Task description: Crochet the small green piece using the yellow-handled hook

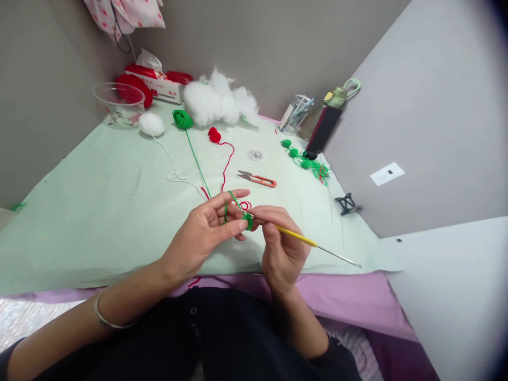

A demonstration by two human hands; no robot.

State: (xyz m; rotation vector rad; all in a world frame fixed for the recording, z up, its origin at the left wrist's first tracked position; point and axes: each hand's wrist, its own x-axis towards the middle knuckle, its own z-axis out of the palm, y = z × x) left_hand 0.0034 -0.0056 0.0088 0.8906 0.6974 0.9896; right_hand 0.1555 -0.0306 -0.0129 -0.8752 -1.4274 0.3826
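Note:
Between thumb and fingers, my left hand (204, 226) pinches a small green crochet piece (248, 220), and green yarn loops over its raised index finger. My right hand (283, 243) grips a crochet hook (296, 235) with a yellow handle, its far metal end pointing down to the right. The hook's working tip meets the green piece; the stitch itself is too small to make out. That green strand leads back to a green yarn ball (182, 119). Some red yarn (245, 205) lies curled just behind my fingers.
Orange-handled thread snips (257, 179) lie beyond my hands, near a small clear round case (255, 155). Behind are a red yarn ball (214, 135), a white yarn ball (151, 124) and white stuffing (220, 100). Small green crocheted balls (293, 153) and a phone (324, 129) are at right.

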